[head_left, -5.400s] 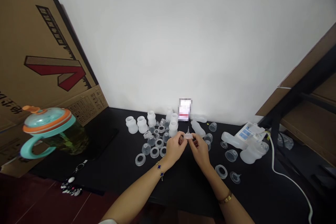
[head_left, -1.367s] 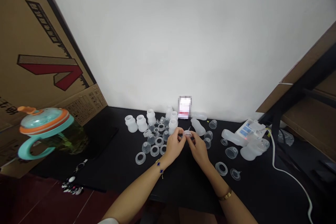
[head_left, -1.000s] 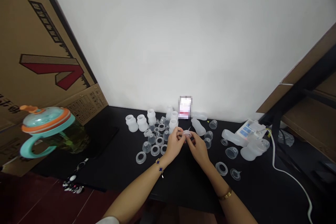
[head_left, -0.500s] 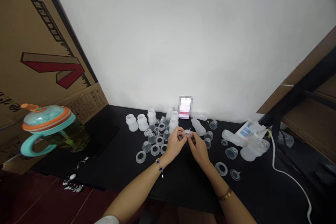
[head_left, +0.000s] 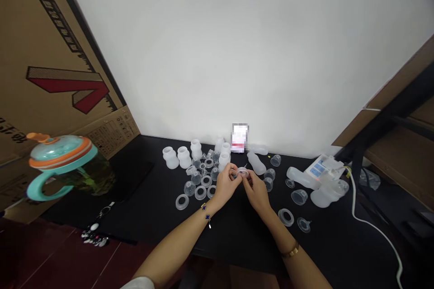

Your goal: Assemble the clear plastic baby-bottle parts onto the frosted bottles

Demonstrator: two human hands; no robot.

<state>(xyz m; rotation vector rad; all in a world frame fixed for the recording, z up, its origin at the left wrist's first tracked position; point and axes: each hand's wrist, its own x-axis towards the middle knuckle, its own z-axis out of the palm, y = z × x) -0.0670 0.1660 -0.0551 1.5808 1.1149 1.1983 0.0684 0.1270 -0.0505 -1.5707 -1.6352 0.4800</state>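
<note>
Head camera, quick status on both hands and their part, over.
Left hand and right hand: both pinching one translucent round part. Part partly covered by the hands. No obstruction seen; white bottle close beyond left hand.

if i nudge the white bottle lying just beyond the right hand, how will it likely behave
The white bottle would probably roll, since it lies on its curved side beyond the right hand. It looks light for its size, with a translucent, plastic-like body. Its smooth surface might feel slippery.
</note>
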